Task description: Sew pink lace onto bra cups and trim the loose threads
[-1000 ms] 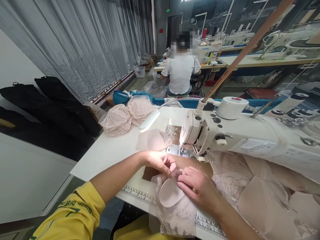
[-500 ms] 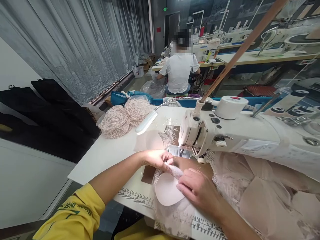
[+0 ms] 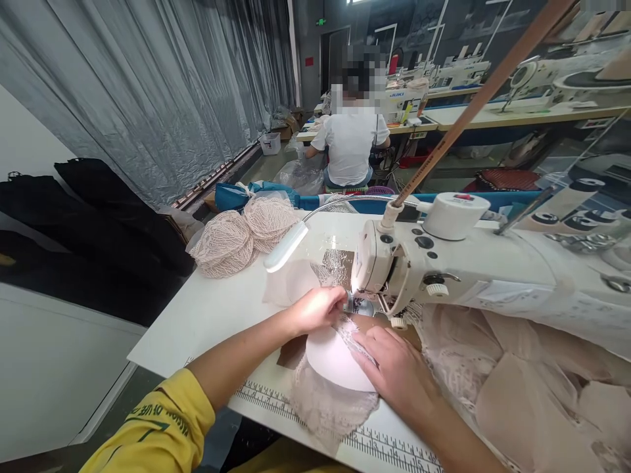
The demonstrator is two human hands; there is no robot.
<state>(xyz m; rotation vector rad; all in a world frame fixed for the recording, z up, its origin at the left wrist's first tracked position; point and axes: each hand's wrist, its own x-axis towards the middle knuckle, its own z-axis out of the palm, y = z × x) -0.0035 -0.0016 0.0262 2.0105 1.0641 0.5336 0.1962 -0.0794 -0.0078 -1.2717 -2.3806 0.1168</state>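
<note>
A pale pink bra cup [image 3: 338,361] with lace fabric [image 3: 335,407] around it lies on the sewing machine's bed, just in front of the needle area. My left hand [image 3: 320,309] is closed in a pinch at the lace's upper edge, close to the presser foot [image 3: 357,302]. My right hand [image 3: 394,361] grips the cup's right side, with fingers and thumb along the lace edge. Its palm hides part of the cup. The white sewing machine head [image 3: 379,256] stands just beyond both hands.
Lace cups [image 3: 227,240] are stacked at the table's back left. A lamp [image 3: 286,246] arches over the table. More beige lace pieces [image 3: 517,394] are heaped at right. A ruler strip [image 3: 384,447] runs along the front edge. A person in a white shirt [image 3: 351,144] sits ahead.
My left hand has moved up towards the presser foot. The cup has turned, its lace edge now lying flatter across it, and my right hand has shifted slightly right.
</note>
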